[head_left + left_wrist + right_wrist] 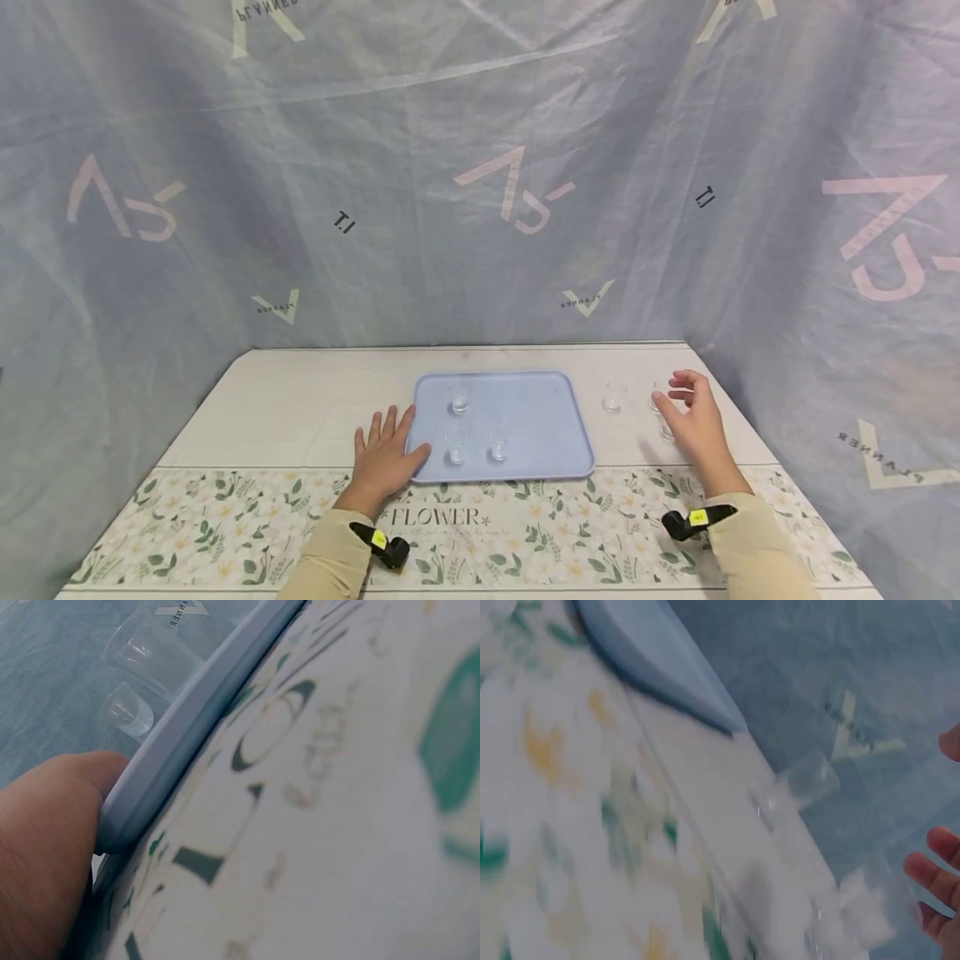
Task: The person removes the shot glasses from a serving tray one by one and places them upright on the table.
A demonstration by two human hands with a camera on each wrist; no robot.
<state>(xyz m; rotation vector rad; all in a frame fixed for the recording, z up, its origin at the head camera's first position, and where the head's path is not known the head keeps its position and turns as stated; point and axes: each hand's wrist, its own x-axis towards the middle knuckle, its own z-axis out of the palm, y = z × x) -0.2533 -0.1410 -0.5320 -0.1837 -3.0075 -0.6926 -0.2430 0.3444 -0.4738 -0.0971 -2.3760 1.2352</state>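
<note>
The left hand (385, 457) rests at the left edge of a light blue tray (536, 425), fingers spread and thumb over its rim. In the left wrist view the thumb (52, 825) touches the tray's corner. Three small clear glasses stand on the tray: a back glass (459, 403), a front left glass (456, 452) and a front right glass (498, 447). The right hand (696, 421) hovers at the right, thumb and fingers apart, close to a clear glass (656, 405). Another glass (666, 432) shows just below its thumb. In the right wrist view, glass (866, 904) appears beside the fingertips.
One more clear glass (612, 400) stands between the tray and the right hand. A white tablecloth (300, 408) with a flowered front band (247, 525) covers the table. Grey-blue fabric (420, 275) hangs behind and at both sides.
</note>
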